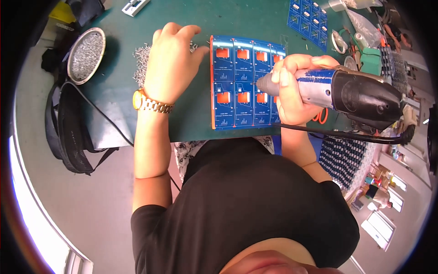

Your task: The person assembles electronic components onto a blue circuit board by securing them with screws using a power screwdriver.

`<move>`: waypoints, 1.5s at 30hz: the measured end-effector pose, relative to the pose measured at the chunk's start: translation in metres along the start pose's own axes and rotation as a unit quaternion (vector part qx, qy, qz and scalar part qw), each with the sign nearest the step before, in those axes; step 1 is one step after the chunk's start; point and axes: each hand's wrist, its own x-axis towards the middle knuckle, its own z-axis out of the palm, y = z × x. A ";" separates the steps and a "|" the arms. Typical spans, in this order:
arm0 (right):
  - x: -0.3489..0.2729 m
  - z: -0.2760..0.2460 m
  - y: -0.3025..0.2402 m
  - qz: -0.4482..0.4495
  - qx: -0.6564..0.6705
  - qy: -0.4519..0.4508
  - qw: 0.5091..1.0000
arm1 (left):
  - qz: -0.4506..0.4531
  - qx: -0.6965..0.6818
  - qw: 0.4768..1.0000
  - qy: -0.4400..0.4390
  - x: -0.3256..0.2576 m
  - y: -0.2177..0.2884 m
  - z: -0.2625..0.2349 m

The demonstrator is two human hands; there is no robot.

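A blue circuit-board panel (pixel 226 73), split into several repeated sections with orange-red cutouts, lies on the green work surface in front of me. My right hand (pixel 296 86) is wrapped round an electric screwdriver (pixel 360 93) with a grey nose, a silver and blue body and a black rear end. Its nose is over the middle of the panel, and whether the bit touches it I cannot tell. By the panel's left edge is my left hand (pixel 175 61), thumb and forefinger apart, with nothing visible between them. Beneath and beside this hand lies a pile of small screws (pixel 141 64).
A round metal dish (pixel 102 43) full of small screws stands at the left. The screwdriver's black cable (pixel 337 134) runs along the near table edge. Another blue board panel (pixel 308 20), plastic bags (pixel 362 27) and a green box (pixel 370 60) are at the far right. A black bag (pixel 68 130) hangs at the left.
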 end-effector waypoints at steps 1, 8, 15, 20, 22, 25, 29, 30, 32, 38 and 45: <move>-0.002 0.000 0.002 -0.015 -0.024 0.022 0.999 | -0.023 0.057 0.998 -0.009 0.000 -0.003 0.004; -0.007 -0.017 0.009 -0.087 -0.123 -0.039 0.988 | -0.090 0.069 0.993 -0.038 0.009 -0.017 0.030; -0.021 -0.034 0.007 -0.065 0.029 0.013 0.997 | -0.010 0.100 0.992 -0.075 0.011 -0.013 0.037; -0.036 -0.036 -0.013 -0.094 0.139 -0.015 0.986 | -0.065 0.120 0.991 0.006 -0.003 -0.003 0.030; -0.038 -0.040 -0.019 -0.100 0.111 -0.013 0.989 | -0.093 -0.010 0.995 0.045 0.003 -0.002 0.020; -0.043 -0.041 -0.026 -0.076 0.151 0.006 0.986 | -0.118 -0.203 0.971 0.050 0.002 0.009 0.018; -0.044 -0.041 -0.029 -0.051 0.169 0.001 0.984 | -0.082 -0.135 0.987 0.020 -0.005 0.029 0.029; -0.043 -0.040 -0.029 -0.047 0.162 -0.007 0.986 | -0.076 -0.150 0.985 0.033 -0.008 0.030 0.033; -0.046 -0.040 -0.029 -0.042 0.132 0.014 0.990 | -0.063 -0.183 0.981 0.013 -0.013 0.038 0.033; -0.042 -0.042 -0.024 -0.015 0.149 0.039 0.988 | -0.028 -0.192 0.981 0.004 -0.032 0.034 0.037; -0.036 -0.041 -0.019 0.019 0.182 0.020 0.983 | -0.079 -0.217 0.971 -0.054 -0.033 0.039 0.036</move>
